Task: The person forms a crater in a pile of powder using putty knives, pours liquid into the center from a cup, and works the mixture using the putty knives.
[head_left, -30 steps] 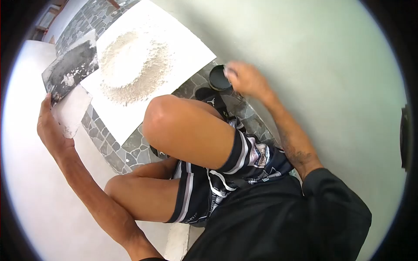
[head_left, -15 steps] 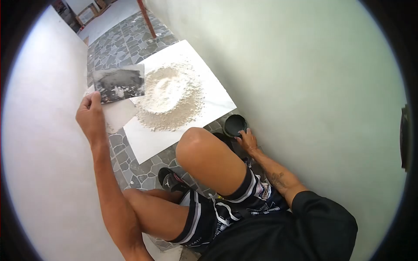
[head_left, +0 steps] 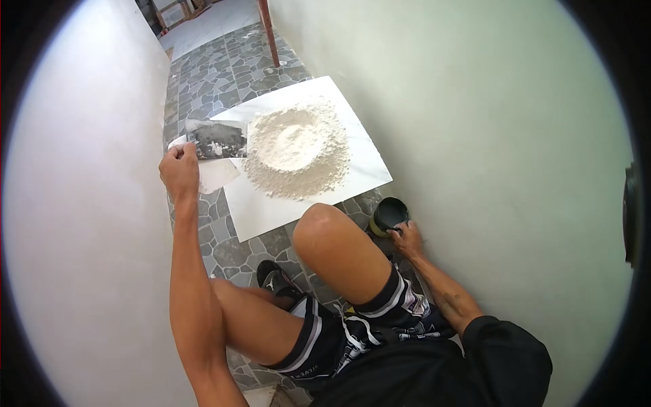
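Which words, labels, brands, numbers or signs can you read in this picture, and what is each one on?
"SILVE": on the left leg of the black shorts; its ending is unclear.
Print on the shorts' right leg: too small to read.
White figure logo on the black footwear: no readable letters.
Bucket: no legible text.

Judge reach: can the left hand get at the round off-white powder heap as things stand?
Likely yes, via the dark-smeared rectangular plate the left hand holds: its edge appears beside the off-white powder heap, with nothing visible blocking the way.
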A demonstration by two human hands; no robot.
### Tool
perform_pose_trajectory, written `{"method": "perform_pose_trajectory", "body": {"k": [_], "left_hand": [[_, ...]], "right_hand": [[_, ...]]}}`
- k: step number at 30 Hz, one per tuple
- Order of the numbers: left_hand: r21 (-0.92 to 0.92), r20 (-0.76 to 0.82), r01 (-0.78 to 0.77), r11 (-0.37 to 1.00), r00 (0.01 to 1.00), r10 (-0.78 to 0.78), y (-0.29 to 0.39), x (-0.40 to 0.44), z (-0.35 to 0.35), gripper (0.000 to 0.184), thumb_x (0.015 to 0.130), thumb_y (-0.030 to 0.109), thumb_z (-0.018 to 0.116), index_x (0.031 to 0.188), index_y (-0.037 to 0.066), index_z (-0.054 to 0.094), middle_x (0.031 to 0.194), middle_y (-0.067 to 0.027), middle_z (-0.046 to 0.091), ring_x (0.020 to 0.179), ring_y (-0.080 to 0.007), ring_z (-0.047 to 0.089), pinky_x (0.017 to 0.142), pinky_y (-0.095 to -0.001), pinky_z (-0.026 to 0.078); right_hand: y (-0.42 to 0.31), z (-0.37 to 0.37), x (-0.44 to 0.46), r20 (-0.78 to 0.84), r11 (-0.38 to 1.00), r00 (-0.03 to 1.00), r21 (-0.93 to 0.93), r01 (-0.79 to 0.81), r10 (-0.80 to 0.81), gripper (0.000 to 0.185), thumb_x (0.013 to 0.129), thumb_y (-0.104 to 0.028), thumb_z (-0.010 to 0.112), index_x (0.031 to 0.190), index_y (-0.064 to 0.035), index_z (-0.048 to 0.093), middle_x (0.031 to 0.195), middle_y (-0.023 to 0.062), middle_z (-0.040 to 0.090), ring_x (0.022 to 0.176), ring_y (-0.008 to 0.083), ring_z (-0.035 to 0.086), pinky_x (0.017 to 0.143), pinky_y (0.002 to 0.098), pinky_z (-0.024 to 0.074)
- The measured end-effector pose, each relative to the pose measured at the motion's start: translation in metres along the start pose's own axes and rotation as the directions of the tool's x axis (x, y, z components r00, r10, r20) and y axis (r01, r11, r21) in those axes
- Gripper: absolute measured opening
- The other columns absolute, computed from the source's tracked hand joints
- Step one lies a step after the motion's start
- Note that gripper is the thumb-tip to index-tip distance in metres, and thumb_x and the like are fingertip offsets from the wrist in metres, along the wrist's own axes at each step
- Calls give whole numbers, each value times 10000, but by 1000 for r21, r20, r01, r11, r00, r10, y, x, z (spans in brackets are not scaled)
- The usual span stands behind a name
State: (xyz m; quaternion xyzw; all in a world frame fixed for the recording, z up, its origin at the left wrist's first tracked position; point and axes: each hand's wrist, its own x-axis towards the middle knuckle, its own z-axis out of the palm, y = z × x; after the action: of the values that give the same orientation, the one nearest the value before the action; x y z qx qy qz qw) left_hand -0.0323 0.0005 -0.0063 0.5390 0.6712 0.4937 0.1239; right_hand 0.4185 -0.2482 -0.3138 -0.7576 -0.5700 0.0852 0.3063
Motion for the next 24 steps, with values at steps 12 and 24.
{"method": "perform_pose_trajectory", "body": {"k": [12, 24], "left_hand": [[28, 0, -21, 999, 1000, 21, -8, 7, 3, 338, 806, 289, 630, 892, -19, 739, 847, -165, 734, 804, -284, 690, 810, -375, 506], [-43, 23, -73, 996, 997, 74, 26, -6, -11, 284, 817, 261, 655, 874, -6, 733, 793, -108, 728, 725, -217, 661, 762, -347, 506]], "right_hand": [[-44, -103, -1, -48, 990, 990, 22, 137, -136, 256, 769, -251, 835, 850, -76, 667, 788, 107, 526, 698, 273, 564, 583, 391, 457], [-81, -138, 21, -56, 976, 977, 53, 209, -206, 246, 755, -120, 846, 862, -43, 640, 800, 89, 547, 699, 225, 563, 594, 351, 466]]}}
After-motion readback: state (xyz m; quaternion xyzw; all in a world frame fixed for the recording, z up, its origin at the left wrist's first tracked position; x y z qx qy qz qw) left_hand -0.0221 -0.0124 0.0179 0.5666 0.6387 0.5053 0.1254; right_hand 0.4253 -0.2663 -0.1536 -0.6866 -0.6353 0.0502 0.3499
